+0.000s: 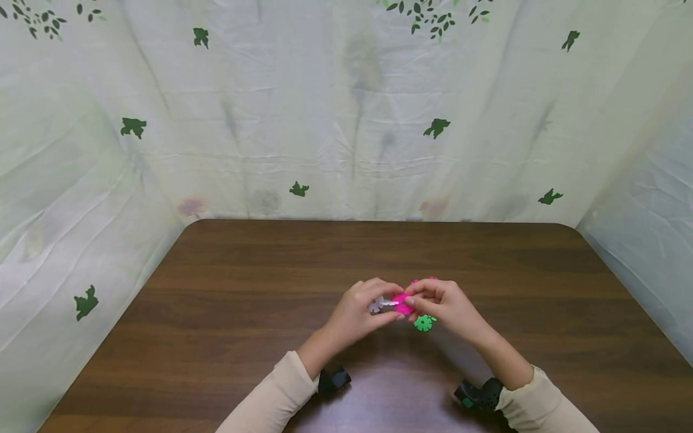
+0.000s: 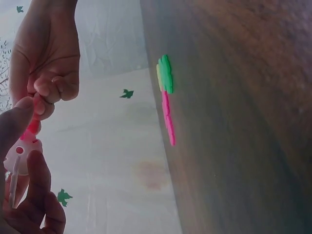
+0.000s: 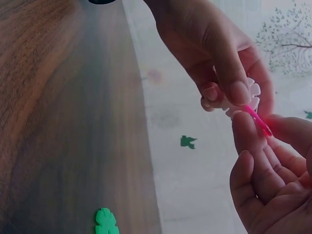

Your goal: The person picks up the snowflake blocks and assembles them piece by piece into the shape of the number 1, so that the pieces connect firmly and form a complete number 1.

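Observation:
Both hands meet above the table. My left hand (image 1: pixel 354 310) pinches white flower-shaped plastic pieces (image 1: pixel 376 305), best seen between its thumb and fingers in the right wrist view. A bright pink notched disc (image 1: pixel 402 303) touches the white ones, and my right hand (image 1: pixel 449 308) pinches it between thumb and fingertips. From the right wrist, the pink disc (image 3: pixel 258 120) appears edge-on against a white piece (image 3: pixel 255 91). Fingers cover parts of both, so I cannot tell how far their slots interlock.
On the wooden table (image 1: pixel 243 343), a green notched disc (image 1: pixel 424 323) lies below the right hand. Pink discs (image 1: pixel 433 278) show behind that hand. The left wrist view adds a yellowish piece (image 2: pixel 159 77) beside the green. Pale curtains (image 1: pixel 319 120) surround the table's back and sides.

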Motion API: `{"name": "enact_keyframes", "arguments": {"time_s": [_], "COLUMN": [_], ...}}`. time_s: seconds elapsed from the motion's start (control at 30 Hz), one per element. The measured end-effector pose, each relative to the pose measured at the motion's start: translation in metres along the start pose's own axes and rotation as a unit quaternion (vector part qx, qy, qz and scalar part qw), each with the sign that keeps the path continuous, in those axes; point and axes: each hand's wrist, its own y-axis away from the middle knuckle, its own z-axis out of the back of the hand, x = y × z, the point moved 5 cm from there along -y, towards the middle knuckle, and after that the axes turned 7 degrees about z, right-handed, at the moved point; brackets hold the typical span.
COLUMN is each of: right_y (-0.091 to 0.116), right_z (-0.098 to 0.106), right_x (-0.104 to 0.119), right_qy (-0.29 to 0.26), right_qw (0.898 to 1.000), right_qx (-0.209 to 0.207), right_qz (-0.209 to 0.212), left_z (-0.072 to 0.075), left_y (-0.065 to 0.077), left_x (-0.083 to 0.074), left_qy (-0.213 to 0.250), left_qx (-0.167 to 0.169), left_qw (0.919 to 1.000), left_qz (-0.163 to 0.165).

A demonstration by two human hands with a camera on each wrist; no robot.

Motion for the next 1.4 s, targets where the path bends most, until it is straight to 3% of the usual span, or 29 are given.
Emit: {"name": "enact_keyframes", "arguments": {"time_s": [0.33, 0.57, 1.1, 1.4], "right_y": [0.004, 0.016, 0.035, 0.039], "right_z": [0.016, 0.033, 0.048, 0.046], "right_x": [0.008, 0.0, -0.052, -0.066], "right_qy": [0.123, 0.179, 0.244, 0.28], "right_qw": [0.991, 0.982, 0.969, 0.959], "right_qx": [-0.046, -0.062, 0.005, 0.027], "right_qz": [0.032, 0.009, -0.047, -0.035], "left_z": [0.005, 0.008, 0.009, 0.006], "left_y": [-0.001, -0.001, 0.0, 0.0], "left_x": [0.002, 0.002, 0.004, 0.005], "left_qy": [-0.022, -0.03, -0.04, -0.018], "left_qx": [-0.002, -0.01, -0.012, -0.004], "left_qw": [0.9995, 0.9993, 0.9984, 0.9992], "left_qz": [0.024, 0.019, 0.039, 0.035]}}
